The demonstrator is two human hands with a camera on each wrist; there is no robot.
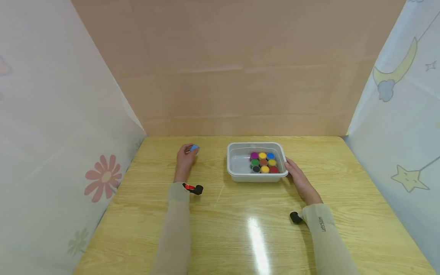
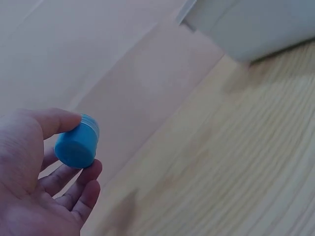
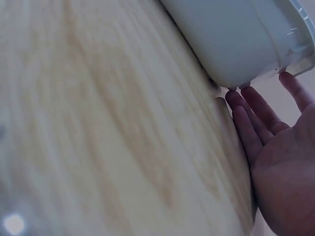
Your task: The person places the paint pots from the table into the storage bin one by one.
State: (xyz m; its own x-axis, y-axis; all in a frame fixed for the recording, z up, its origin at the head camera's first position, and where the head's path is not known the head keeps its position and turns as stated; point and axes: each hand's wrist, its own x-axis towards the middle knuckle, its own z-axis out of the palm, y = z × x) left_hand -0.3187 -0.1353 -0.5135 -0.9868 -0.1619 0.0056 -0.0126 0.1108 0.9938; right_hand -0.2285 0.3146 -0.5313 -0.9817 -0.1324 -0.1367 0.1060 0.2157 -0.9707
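Observation:
My left hand [image 1: 185, 160] pinches a small blue paint jar [image 2: 76, 146] between thumb and fingers, held to the left of a white plastic tub [image 1: 256, 178]. In the left wrist view the jar is tilted, its ridged end uppermost. My right hand [image 1: 301, 184] is at the tub's right side. Close up in the right wrist view, its fairly straight fingertips [image 3: 288, 78] touch the tub's outer wall. Inside the tub, toward its right half, several small jars [image 1: 263, 162] stand in rows with purple, yellow, blue, green, orange, black and red tops.
The tub stands on a wood-grain table [image 1: 220, 214] near its far edge. A brown papered wall [image 1: 240, 76] rises behind it. Printed cloth panels flank the table, with a flower [image 1: 105, 176] at left and a star [image 1: 410, 178] at right. Each wrist carries a black camera [image 1: 295, 217].

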